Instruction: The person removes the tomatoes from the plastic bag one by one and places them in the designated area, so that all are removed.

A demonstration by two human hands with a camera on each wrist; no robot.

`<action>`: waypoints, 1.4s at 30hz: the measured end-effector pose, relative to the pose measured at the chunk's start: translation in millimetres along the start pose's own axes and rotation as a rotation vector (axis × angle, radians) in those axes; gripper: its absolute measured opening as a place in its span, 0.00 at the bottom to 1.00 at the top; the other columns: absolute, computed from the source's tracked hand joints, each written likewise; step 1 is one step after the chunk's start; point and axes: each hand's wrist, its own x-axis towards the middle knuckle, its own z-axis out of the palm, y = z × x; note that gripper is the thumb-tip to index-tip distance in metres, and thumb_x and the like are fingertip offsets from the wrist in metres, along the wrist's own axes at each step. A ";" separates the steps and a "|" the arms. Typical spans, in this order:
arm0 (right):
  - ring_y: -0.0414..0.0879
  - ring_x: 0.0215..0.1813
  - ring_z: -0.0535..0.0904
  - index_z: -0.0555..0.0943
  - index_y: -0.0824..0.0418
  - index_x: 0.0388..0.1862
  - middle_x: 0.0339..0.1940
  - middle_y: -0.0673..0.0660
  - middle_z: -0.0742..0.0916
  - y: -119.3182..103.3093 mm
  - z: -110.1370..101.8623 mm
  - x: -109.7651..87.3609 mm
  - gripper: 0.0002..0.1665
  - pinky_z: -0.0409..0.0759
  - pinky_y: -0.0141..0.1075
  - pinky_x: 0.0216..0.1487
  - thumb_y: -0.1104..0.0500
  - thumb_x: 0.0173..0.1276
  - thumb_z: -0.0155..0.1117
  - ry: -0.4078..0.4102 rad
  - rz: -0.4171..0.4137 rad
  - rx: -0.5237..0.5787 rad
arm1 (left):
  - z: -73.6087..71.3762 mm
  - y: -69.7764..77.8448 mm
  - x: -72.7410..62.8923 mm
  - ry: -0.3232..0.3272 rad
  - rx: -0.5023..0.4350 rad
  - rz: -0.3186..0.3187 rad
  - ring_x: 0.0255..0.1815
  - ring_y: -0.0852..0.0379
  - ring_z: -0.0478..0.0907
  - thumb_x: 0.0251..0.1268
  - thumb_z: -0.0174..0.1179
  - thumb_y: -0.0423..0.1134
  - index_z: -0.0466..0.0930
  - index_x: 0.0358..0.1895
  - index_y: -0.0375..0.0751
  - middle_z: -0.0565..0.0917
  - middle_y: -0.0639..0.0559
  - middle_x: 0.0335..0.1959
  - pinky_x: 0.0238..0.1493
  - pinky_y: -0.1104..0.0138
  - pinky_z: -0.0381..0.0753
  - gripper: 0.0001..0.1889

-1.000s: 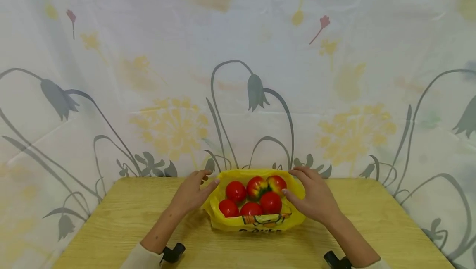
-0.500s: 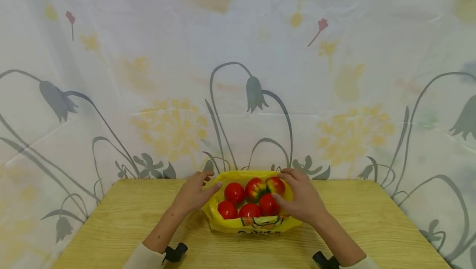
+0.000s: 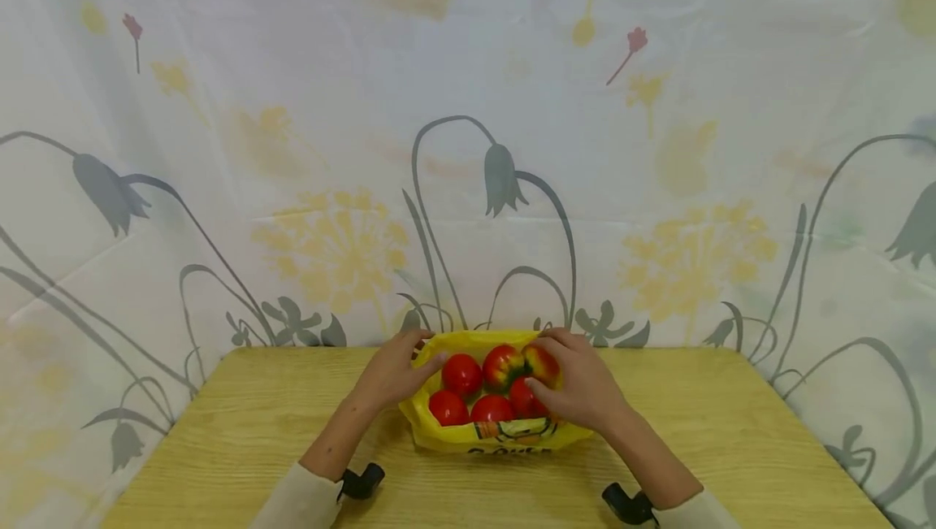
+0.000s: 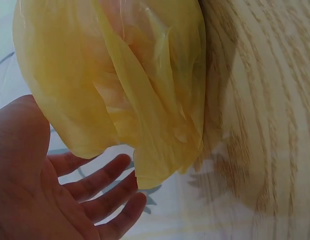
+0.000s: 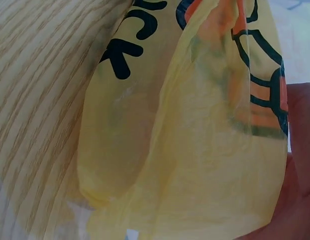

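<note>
In the head view a yellow plastic bag (image 3: 439,435) stands with its mouth wide, holding several red round fruits (image 3: 462,375). Two at the back carry yellow-green streaks, such as the streaked fruit (image 3: 503,365). My left hand (image 3: 391,370) is at the bag's left side, fingers spread loosely; in the left wrist view those fingers (image 4: 107,197) lie beyond the bag's edge. Over the bag's right rim reaches my right hand (image 3: 585,383), its thumb and fingers apart above the right-hand fruits. The bag's wall mostly hides this hand (image 5: 301,135) in the right wrist view.
The bag rests on a light wood-grain table (image 3: 249,431), near its back edge. Right behind it hangs a pale floral cloth (image 3: 468,66). Each wrist wears a black camera mount (image 3: 361,482).
My right hand has moved left, from beside the bag's right rim to over the fruits inside. The left hand has shifted slightly right, closer to the bag's left side.
</note>
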 end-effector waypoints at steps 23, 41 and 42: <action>0.52 0.49 0.83 0.87 0.61 0.51 0.49 0.56 0.86 -15.0 8.5 11.1 0.20 0.84 0.49 0.54 0.54 0.63 0.77 -0.182 0.043 -0.015 | -1.2 5.1 13.0 -0.008 -0.025 0.019 0.65 0.37 0.80 0.79 0.60 0.54 0.78 0.71 0.36 0.82 0.39 0.67 0.65 0.43 0.79 0.29; 0.50 0.50 0.82 0.87 0.58 0.49 0.49 0.53 0.87 -14.4 7.3 6.4 0.26 0.84 0.50 0.55 0.53 0.53 0.87 -0.326 0.181 0.002 | 3.9 8.3 10.7 0.005 -0.012 0.014 0.63 0.37 0.81 0.81 0.58 0.54 0.79 0.69 0.36 0.83 0.39 0.66 0.63 0.44 0.80 0.28; 0.51 0.51 0.82 0.87 0.58 0.49 0.50 0.53 0.87 -14.6 7.2 6.0 0.27 0.84 0.51 0.55 0.53 0.52 0.88 -0.333 0.183 0.013 | 4.4 7.9 10.5 0.006 -0.006 0.009 0.62 0.38 0.81 0.81 0.58 0.54 0.79 0.69 0.36 0.83 0.39 0.66 0.63 0.44 0.80 0.27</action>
